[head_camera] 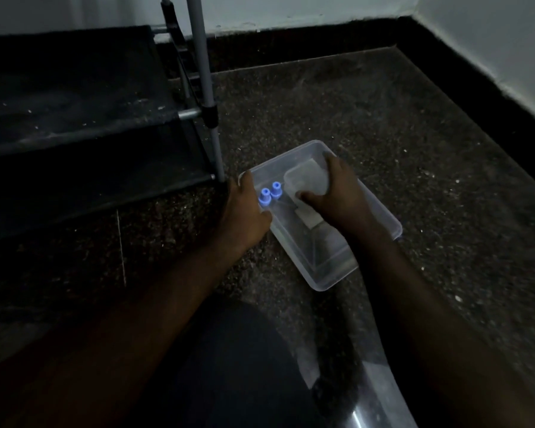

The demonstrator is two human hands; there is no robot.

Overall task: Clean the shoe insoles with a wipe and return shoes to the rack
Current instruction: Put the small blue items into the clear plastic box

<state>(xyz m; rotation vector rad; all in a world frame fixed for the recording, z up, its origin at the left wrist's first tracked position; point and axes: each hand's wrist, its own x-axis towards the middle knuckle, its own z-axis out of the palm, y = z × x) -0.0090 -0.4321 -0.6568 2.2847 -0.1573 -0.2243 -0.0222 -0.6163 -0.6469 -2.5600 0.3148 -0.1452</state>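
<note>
wipes pack: a whitish block (pixel 303 182), pretty sure it's the wipes. It sits inside the clear plastic tub (pixel 328 267), at the far end, directly under the right hand.
right hand: the right hand (pixel 337 193) is down in the tub, clamped over the pack. The fingers curl over its far right edge and the thumb is tucked against the near end.
right arm: it comes in from the lower right, with the wrist crossing the tub's right rim.
left hand: the left hand (pixel 244 217) grabs the tub's left rim near the far corner, fingers wrapped over the edge and thumb lying on the rim.
left arm: stretched out from the lower left, fairly straight.
blue caps: two of them (pixel 271 193) stand side by side in the tub, right next to the left hand.
tub: on the speckled floor (pixel 383 118), just beside the leg of the shoe rack (pixel 210 118).
lighting: really dim, so the fine detail is mush.
</note>
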